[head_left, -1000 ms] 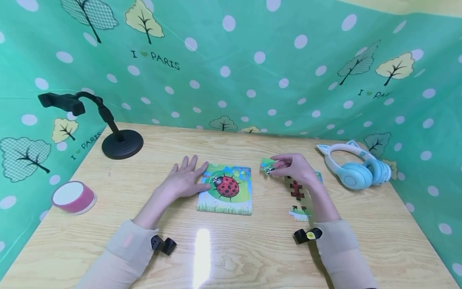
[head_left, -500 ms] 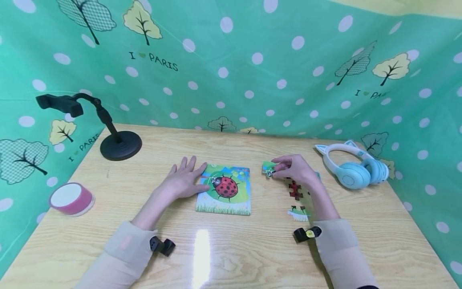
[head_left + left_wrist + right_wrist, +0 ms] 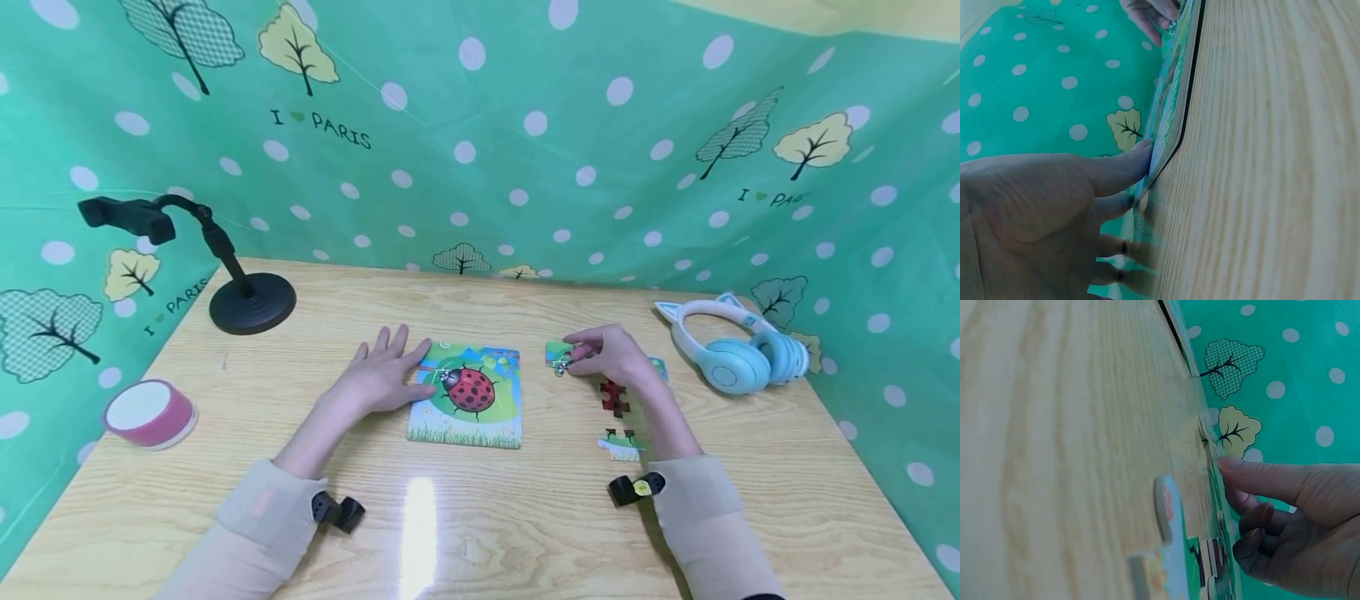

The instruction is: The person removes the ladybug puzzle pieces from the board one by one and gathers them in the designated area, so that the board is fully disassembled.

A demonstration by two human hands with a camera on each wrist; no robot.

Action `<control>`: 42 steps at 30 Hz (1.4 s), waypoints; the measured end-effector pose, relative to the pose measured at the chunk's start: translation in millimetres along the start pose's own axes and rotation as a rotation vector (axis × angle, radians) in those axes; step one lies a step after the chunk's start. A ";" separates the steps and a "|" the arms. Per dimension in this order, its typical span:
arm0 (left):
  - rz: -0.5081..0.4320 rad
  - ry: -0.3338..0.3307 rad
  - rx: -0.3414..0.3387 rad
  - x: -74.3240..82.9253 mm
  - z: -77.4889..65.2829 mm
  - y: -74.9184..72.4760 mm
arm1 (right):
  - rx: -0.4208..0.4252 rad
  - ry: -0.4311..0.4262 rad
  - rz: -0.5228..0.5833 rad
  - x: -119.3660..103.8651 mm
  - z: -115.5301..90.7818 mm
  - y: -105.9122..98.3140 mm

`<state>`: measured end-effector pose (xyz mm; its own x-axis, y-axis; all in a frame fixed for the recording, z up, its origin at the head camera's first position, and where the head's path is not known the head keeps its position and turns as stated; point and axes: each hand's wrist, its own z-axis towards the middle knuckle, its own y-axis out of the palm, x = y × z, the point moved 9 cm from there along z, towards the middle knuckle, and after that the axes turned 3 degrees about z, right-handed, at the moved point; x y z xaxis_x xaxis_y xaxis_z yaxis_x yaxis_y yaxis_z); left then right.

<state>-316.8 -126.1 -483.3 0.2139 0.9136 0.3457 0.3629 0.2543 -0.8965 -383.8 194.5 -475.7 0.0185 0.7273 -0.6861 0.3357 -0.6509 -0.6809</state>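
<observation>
My left hand [image 3: 375, 375] lies with fingers spread at the left side of a square ladybug board [image 3: 468, 396]; its thumb touches the board's edge, also seen edge-on in the left wrist view. To the right, my right hand [image 3: 613, 354] pinches a green and blue jigsaw puzzle piece [image 3: 557, 356] by its right side, thumb and index finger against it. The other fingers are curled. Beneath and in front of this hand lie a red spotted puzzle piece [image 3: 615, 398] and a green and white grass puzzle piece [image 3: 621, 445]. More pieces are partly hidden by the hand.
Blue and white cat-ear headphones [image 3: 738, 364] lie at the right back. A black stand [image 3: 252, 302] is at the left back, and a pink round container [image 3: 153, 414] with a white top sits at the left. A green dotted cloth hangs behind the table.
The puzzle piece at my right fingertips has turned slightly and now looks flatter on the table. My right hand has shifted only a little; my left hand stays in place.
</observation>
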 end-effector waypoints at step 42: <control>-0.016 0.009 0.005 -0.9 -2.1 -1.1 | 0.067 -0.202 0.187 -58.9 -8.5 15.9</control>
<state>-315.4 -127.9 -482.1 0.2159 0.9067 0.3623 0.3619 0.2703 -0.8922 -371.5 143.1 -443.9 -0.1156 0.5397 -0.8339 0.2813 -0.7874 -0.5486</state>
